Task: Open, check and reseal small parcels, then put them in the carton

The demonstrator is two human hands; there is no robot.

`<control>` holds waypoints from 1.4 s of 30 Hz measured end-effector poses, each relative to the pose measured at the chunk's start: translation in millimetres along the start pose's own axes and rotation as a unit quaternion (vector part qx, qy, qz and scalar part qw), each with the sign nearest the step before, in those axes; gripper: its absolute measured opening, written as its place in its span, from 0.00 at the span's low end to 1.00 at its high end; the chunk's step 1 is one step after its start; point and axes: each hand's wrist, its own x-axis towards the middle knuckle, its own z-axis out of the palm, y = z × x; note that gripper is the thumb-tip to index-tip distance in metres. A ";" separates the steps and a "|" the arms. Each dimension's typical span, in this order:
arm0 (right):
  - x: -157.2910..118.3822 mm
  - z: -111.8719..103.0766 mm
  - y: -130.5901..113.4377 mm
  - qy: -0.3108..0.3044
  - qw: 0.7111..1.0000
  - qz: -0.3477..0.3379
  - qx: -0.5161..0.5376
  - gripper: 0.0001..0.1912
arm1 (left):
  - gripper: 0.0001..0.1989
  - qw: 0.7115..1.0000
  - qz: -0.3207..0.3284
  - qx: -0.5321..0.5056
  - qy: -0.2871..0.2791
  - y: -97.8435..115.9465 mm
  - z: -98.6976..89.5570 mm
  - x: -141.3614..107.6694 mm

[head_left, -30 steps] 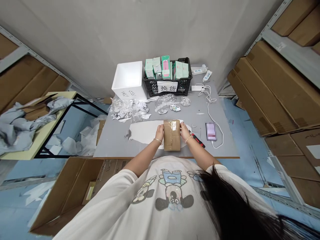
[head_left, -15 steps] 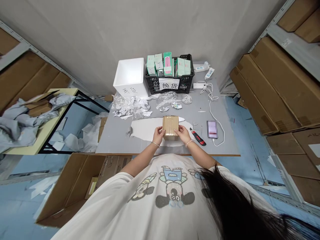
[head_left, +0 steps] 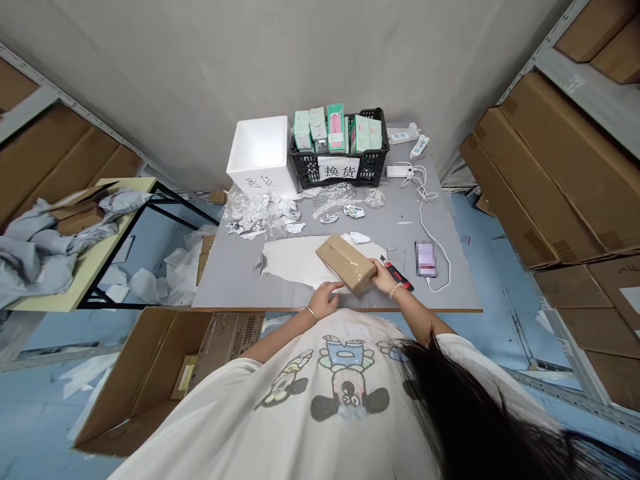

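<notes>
Grey worktable [head_left: 230,280], bearing: 1 white foam box [head_left: 255,181] marked in handwriting; 1 black plastic crate [head_left: 370,167] with paper sign [head_left: 339,169], holding 5 pale green boxes [head_left: 303,131]; crumpled plastic wrap [head_left: 260,217]; white paper sheet [head_left: 290,260]; red-and-black box cutter [head_left: 397,275]; phone [head_left: 425,259], screen blurred; white charger [head_left: 397,171]; white cable [head_left: 423,213]. Also: cardboard cartons [head_left: 555,167] on metal shelving [head_left: 575,83]; 1 open carton [head_left: 145,380] on floor; yellow side table [head_left: 85,267] with grey mailer bags [head_left: 35,253].

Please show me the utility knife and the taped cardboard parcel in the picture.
Utility knife [head_left: 403,282], head view, on the red handle.
Taped cardboard parcel [head_left: 345,265], head view, on the top face.
</notes>
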 end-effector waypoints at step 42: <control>-8.7 -50.8 50.3 0.097 0.850 0.161 -0.492 0.27 | 0.47 0.991 -0.026 0.130 0.001 50.2 9.1 112.0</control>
